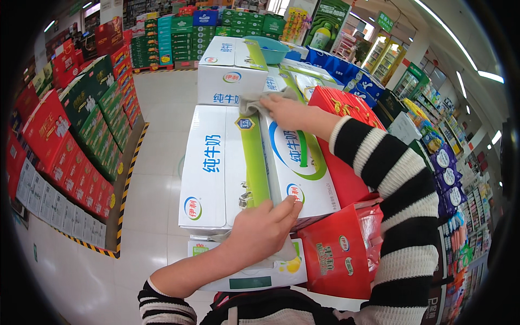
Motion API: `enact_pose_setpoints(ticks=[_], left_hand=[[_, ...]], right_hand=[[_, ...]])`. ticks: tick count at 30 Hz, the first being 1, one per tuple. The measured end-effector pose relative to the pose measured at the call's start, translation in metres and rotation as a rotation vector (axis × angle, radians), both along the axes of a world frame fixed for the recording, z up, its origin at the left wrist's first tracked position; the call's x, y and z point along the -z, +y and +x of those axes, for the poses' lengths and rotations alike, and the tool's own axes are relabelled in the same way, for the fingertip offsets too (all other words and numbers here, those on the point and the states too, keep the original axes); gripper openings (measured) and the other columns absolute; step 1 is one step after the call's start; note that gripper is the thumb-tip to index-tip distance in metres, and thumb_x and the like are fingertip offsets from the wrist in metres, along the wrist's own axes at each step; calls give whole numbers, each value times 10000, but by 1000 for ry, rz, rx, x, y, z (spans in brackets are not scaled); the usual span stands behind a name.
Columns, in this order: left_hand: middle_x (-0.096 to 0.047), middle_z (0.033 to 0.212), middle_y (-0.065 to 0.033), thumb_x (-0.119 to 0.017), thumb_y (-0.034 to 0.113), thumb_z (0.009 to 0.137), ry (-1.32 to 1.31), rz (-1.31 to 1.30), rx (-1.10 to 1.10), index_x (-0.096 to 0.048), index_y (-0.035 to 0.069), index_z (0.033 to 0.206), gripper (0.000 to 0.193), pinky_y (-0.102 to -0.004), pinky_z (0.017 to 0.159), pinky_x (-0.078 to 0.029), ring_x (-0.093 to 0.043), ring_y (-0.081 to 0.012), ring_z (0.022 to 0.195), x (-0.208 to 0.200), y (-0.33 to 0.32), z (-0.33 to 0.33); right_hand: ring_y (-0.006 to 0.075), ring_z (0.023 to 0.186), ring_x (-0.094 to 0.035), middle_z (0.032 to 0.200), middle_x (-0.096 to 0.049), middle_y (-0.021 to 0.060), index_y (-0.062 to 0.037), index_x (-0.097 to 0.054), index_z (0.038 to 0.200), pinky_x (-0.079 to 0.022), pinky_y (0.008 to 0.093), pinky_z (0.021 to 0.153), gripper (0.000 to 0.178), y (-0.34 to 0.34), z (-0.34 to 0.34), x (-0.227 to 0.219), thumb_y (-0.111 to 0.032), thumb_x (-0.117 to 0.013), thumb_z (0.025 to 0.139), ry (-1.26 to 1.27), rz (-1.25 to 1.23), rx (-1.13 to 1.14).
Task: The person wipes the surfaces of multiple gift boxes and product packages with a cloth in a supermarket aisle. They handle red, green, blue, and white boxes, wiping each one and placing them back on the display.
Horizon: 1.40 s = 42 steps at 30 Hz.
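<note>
Cloth (251, 103) at the far end of a carton (203, 179)

We see the right hand (285, 111) closed over the bunched cloth. The left hand (261, 230) is at the carton's near right corner; we cannot tell whether it grips. The cloth looks soft, light, limp: best bunched in the middle.

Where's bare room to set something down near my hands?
Bare: white-green cardboard carton top beyond left hand; white tiled floor between carton and yellow-black tape. Crowded: around right hand, with grey cloth beside stacked white carton.

Crumpled grey cloth (250, 103) near the far end of two adjacent white-and-green boxes (227, 168)
</note>
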<state>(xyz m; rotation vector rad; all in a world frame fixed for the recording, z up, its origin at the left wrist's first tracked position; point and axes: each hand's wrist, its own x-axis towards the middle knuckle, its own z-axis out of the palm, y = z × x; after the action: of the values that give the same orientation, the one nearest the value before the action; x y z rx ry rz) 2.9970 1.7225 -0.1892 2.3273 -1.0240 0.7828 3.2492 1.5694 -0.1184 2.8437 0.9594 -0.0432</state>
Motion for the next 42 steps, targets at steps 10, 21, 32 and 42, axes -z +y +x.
enact_pose_setpoints(ticks=[10, 21, 32, 42], left_hand=[[-619, 1049, 2, -707, 151, 777, -30, -15, -62, -679, 135, 1160, 385, -294, 500, -477, -582, -169, 675, 7, -1, -1], [-694, 825, -55, -835, 131, 791, 145, -672, 26, -731, 66, 862, 141, -331, 698, -535, -677, -210, 775, -33, 50, 12], [-596, 1073, -29, -678, 255, 1000, 37, -1137, 25, -619, 48, 1196, 292, -259, 893, -424, -527, -97, 964, -73, 99, 28], [-295, 1643, -152, -557, 641, 928, 380, 161, -165, -411, 230, 1551, 761, -639, 1208, -133, -213, -422, 1527, -47, 71, 69]], right_hand=[[447, 1077, -660, 1224, -615, 296, 63, -506, 1301, -536, 487, 875, 433, -15, -75, -28, -95, -601, 909, 132, -743, -3], [297, 955, -683, 1046, -685, 191, -11, -573, 1208, -532, 415, 876, 335, 7, -178, -67, -230, -615, 958, 503, 766, 22], [233, 1282, -518, 1416, -470, 123, -137, -413, 1505, -536, 343, 930, 661, 50, -216, -66, -105, -695, 909, 366, 827, -515], [124, 993, -615, 1104, -617, 49, -60, -612, 1195, -518, 276, 826, 364, -29, -214, -78, 84, -581, 862, 121, 1190, -59]])
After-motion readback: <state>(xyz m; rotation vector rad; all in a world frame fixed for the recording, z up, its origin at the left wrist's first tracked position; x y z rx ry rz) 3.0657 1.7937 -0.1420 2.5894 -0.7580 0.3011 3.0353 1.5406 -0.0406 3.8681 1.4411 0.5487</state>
